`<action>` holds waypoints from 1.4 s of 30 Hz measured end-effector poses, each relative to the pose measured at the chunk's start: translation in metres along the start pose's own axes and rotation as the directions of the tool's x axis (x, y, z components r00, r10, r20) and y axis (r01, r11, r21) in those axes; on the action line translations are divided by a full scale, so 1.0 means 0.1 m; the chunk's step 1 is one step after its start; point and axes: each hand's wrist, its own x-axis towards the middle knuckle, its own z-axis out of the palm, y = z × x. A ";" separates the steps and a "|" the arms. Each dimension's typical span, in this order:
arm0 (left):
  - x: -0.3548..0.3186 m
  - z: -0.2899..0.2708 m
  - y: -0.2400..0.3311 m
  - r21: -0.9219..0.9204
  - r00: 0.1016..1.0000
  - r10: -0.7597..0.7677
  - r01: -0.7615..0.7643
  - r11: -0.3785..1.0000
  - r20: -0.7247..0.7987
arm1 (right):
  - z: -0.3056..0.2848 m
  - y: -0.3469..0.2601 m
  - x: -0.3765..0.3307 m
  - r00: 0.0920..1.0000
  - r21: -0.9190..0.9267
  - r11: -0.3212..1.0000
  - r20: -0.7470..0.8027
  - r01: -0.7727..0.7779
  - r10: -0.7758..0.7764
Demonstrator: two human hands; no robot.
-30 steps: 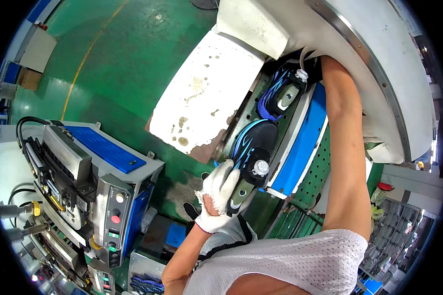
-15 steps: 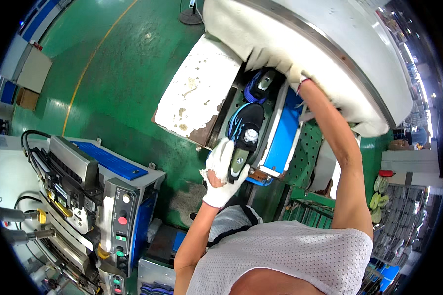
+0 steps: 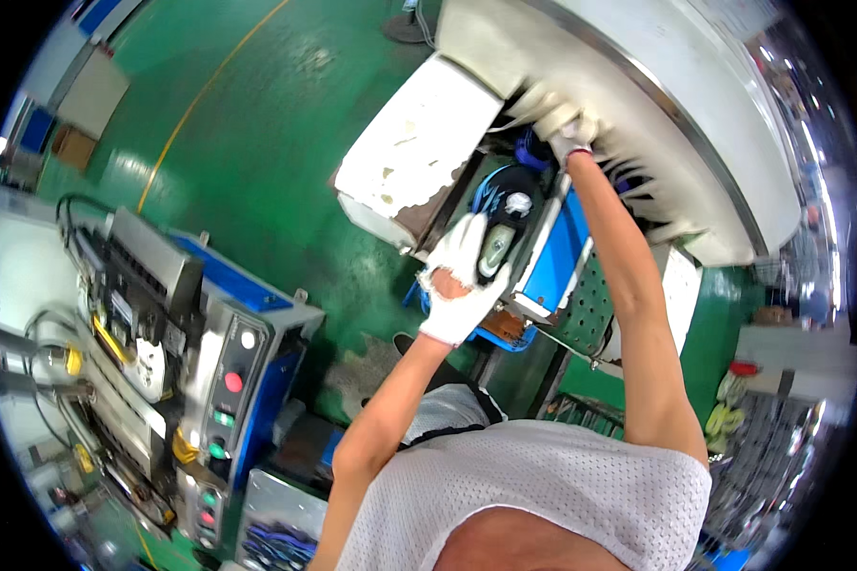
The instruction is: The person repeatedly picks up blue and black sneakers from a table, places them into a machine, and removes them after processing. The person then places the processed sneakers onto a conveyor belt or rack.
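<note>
My left hand [image 3: 457, 290], in a white glove, wraps round the heel end of a black and blue shoe [image 3: 516, 181]. The shoe has a grey-green shoe last in it and a white round piece on top. It lies lengthwise in the channel at the machine's mouth, toe pointing inward. Farther in, a second, purple-blue shoe [image 3: 533, 152] is partly hidden. My right hand [image 3: 569, 133], gloved too, is closed on pale curtain strips [image 3: 543, 103] hanging over the opening; its fingertips blend into them.
A big white machine hood [image 3: 628, 95] curves over the opening. White, worn panel [image 3: 419, 143] flanks the channel left; blue strip [image 3: 557, 252] and perforated green plate [image 3: 590, 309] lie right. A control box with buttons [image 3: 233, 381] stands lower left, near a tray of blue-black pieces [image 3: 281, 519].
My right hand has bunched and lifted the strips. The shoe under my left hand sits deeper toward the opening, and the farther shoe is more covered. The whole view has shifted.
</note>
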 end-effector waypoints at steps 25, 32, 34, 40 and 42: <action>-4.89 -1.69 0.49 -0.177 -0.089 -0.238 0.910 0.376 -0.967 | 5.26 0.45 1.04 -0.020 -0.274 0.287 0.753 -0.918 0.657; -7.06 0.40 2.02 -0.862 -0.707 0.555 0.506 -0.036 -0.438 | 6.76 0.53 0.07 -0.499 -0.647 0.116 0.677 -0.753 0.541; -7.32 1.05 2.33 -0.978 -0.739 0.662 0.204 0.041 -0.126 | 7.12 0.48 0.11 -0.518 -0.720 0.214 0.643 -0.660 0.565; -7.98 1.07 2.95 -0.900 -0.750 0.628 0.107 0.422 0.206 | 7.64 0.56 0.16 -0.478 -0.793 0.444 0.607 -0.416 0.635; -8.40 1.10 2.90 -0.957 -0.671 0.742 0.217 0.191 -0.004 | 7.75 0.61 0.13 -0.502 -0.806 0.475 0.592 -0.353 0.631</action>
